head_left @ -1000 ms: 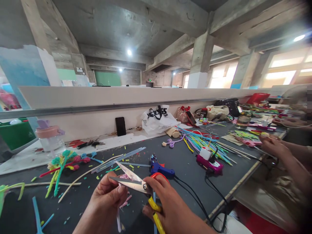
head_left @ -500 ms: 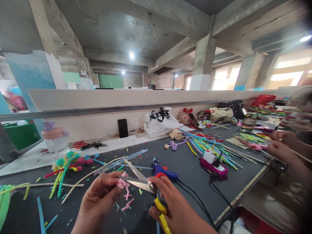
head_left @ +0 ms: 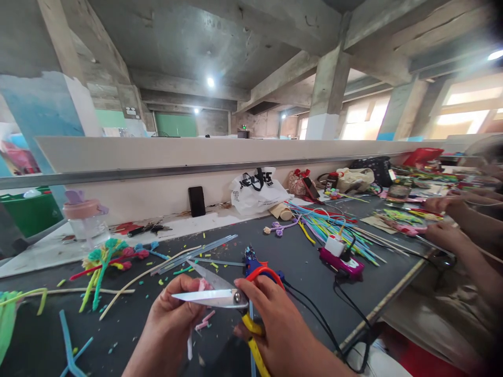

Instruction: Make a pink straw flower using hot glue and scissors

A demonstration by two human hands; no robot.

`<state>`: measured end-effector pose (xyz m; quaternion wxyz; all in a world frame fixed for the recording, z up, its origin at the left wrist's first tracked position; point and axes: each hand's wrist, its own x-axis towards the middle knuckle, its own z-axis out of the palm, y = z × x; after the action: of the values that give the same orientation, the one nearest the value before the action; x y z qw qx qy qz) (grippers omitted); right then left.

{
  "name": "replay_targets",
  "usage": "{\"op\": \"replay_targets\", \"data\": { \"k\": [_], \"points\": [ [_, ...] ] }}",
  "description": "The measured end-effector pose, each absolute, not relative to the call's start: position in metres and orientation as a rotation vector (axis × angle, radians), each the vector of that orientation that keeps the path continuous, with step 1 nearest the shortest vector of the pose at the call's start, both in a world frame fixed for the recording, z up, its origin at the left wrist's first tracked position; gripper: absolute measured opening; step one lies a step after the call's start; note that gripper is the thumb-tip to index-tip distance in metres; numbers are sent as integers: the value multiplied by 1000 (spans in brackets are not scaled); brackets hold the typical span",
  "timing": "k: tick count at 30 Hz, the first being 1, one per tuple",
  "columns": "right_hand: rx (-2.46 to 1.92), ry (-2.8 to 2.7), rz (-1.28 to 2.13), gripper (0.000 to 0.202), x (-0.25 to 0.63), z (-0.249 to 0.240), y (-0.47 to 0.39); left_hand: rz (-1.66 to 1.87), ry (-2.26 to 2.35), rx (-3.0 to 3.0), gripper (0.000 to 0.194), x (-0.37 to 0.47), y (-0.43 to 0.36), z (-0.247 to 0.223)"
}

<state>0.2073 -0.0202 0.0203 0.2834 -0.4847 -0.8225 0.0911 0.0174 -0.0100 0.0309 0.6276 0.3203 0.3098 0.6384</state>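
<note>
My right hand [head_left: 271, 306] is closed on the handles of a pair of scissors [head_left: 214, 298], red on one handle and yellow on the other. The blades are spread apart and point left. My left hand [head_left: 173, 306] pinches a small pink fuzzy piece [head_left: 203, 285], mostly hidden by its fingers and the lower blade. The open blades lie around the pink piece; whether they touch it I cannot tell. Short pink cuttings [head_left: 206, 319] lie on the dark table just below. Behind the scissors sits a blue hot glue gun [head_left: 253, 262].
Fuzzy stems twisted into flowers [head_left: 108, 256] lie at the left, near a clear bottle [head_left: 88, 220]. A bundle of coloured stems [head_left: 334, 225] and a magenta power strip [head_left: 341, 263] are at the right. A phone [head_left: 196, 201] leans on the partition. Another person's hands [head_left: 446, 235] work far right.
The scissors have turned and opened wider, with the lower blade now across my left fingers. The pink piece has turned in my left hand and shows less. The view has shifted slightly.
</note>
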Motion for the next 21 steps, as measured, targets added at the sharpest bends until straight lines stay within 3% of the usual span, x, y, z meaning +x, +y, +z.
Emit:
{"op": "replay_targets", "data": {
  "k": [21],
  "points": [
    [-1336,-2264,183,46,208,25,-19,1433,791,776,32,14,-8,31]
  ]
}}
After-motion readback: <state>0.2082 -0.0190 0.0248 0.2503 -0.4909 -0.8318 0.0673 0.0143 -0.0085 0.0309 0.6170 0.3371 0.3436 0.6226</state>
